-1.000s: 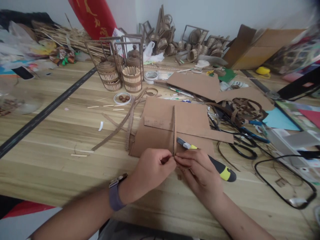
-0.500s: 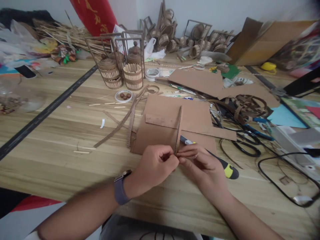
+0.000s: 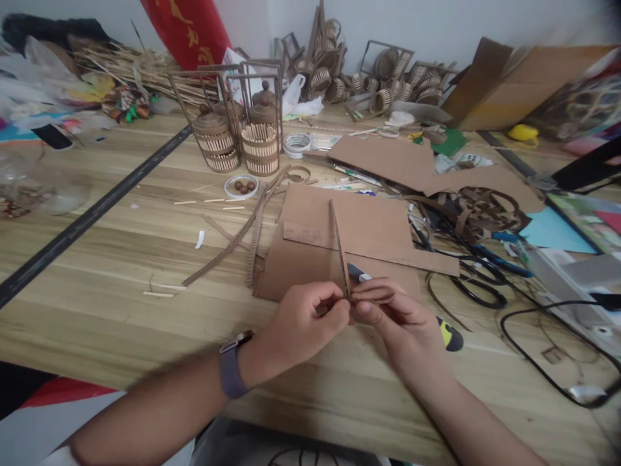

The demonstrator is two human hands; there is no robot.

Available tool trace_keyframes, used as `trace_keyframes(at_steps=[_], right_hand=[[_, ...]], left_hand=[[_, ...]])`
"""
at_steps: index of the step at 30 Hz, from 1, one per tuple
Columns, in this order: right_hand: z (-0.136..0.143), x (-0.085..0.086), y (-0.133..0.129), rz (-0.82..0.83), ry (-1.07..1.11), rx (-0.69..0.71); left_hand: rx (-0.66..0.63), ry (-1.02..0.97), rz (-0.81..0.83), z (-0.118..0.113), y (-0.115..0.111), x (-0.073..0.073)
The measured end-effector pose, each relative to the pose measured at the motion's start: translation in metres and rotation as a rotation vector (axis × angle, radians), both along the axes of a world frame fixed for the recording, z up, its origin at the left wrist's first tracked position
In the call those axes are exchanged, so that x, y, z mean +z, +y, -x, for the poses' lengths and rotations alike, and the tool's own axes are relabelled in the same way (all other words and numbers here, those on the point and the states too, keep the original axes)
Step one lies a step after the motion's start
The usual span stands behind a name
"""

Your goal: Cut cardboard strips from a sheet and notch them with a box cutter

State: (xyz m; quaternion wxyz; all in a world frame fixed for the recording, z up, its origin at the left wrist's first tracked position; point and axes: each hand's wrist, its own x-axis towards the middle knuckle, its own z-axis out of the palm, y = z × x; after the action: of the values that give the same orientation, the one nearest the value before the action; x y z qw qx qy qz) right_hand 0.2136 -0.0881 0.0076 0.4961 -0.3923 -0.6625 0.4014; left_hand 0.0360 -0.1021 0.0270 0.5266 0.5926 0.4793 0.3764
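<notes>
A narrow cardboard strip (image 3: 340, 249) stands on edge, pointing away from me, its near end pinched between my fingertips. My left hand (image 3: 303, 323), with a watch on its wrist, is closed on that end from the left. From the right, my right hand (image 3: 400, 330) grips the same end between thumb and fingers. Beneath the strip lies a cardboard sheet (image 3: 383, 217), with another flat cardboard strip (image 3: 412, 259) across it. A utility knife (image 3: 451, 334) with a yellow and black handle lies partly hidden under my right hand.
Small lidded stick buckets (image 3: 216, 145) in frames stand at the back left, near a ring of brown beads (image 3: 242, 187). Loose corrugated strips (image 3: 233, 243) lie left of the sheet. Black-handled scissors (image 3: 485, 285) and a black cable (image 3: 514, 343) are at the right.
The far end of the held strip has swung to the left. My hands stay together at its near end, and my right hand has turned slightly.
</notes>
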Motion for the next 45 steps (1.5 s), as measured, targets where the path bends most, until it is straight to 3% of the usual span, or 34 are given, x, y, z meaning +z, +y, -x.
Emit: trace_keyframes(at_steps=[8,17,26,33,39,45], right_hand=[[-0.001,0.004,0.001,-0.225,-0.188,-0.046],[0.002,0.002,0.000,-0.211,-0.200,-0.040],[0.006,-0.001,-0.003,-0.232,-0.232,-0.068],[0.008,0.001,-0.004,-0.207,-0.241,-0.068],[0.009,0.003,-0.003,-0.056,-0.118,-0.028],[0.007,-0.003,-0.002,0.216,0.077,0.076]], left_hand=[[-0.099,-0.326,0.369,0.000,0.008,0.000],[-0.085,-0.520,0.494,-0.003,0.010,-0.004],[-0.036,-0.472,0.491,-0.004,0.009,-0.004],[0.022,-0.319,0.391,-0.005,0.009,-0.001],[0.000,-0.123,0.257,0.000,0.004,0.003],[-0.016,-0.099,0.194,0.001,0.001,0.008]])
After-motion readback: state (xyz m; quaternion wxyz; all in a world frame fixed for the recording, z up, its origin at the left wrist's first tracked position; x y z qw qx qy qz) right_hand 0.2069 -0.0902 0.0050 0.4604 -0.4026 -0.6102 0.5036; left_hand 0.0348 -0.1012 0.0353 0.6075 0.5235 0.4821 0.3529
